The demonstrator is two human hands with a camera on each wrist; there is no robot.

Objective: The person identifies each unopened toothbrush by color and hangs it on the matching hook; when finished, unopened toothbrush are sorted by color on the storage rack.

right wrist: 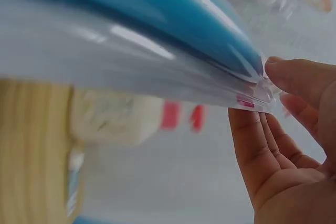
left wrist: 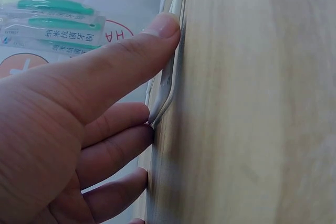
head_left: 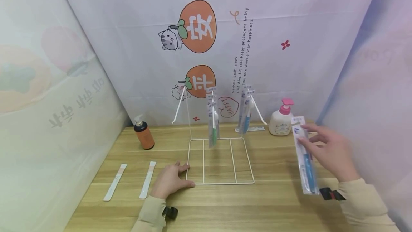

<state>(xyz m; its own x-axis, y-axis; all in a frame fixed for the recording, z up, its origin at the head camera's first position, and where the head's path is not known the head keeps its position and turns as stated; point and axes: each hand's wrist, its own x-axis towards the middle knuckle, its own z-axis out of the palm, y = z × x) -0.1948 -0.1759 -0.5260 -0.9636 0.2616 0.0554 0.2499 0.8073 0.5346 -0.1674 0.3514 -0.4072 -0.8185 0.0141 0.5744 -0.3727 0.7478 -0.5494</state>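
Note:
My right hand (head_left: pixel 331 149) pinches the upper part of a packaged toothbrush (head_left: pixel 308 167) with a blue handle. The pack is held upright, slightly tilted, at the right; its blue handle fills the top of the right wrist view. My left hand (head_left: pixel 170 180) rests at the front left corner of a white wire display rack (head_left: pixel 222 184). There, thumb and fingers (left wrist: pixel 121 142) stretch out and touch the wire, with nothing lifted. Packaged green toothbrushes (head_left: pixel 214 128) hang on the rack's middle hook, packaged blue toothbrushes (head_left: pixel 247 117) on its right hook. The left hook (head_left: pixel 178 105) is bare.
Two narrow white packets (head_left: pixel 115 182) lie on the wooden table at the left. An orange pump bottle (head_left: pixel 145 137) stands behind them. A white bottle with a pink pump (head_left: pixel 280 122) stands at the back right. Another flat pack (head_left: pixel 254 129) lies behind the rack.

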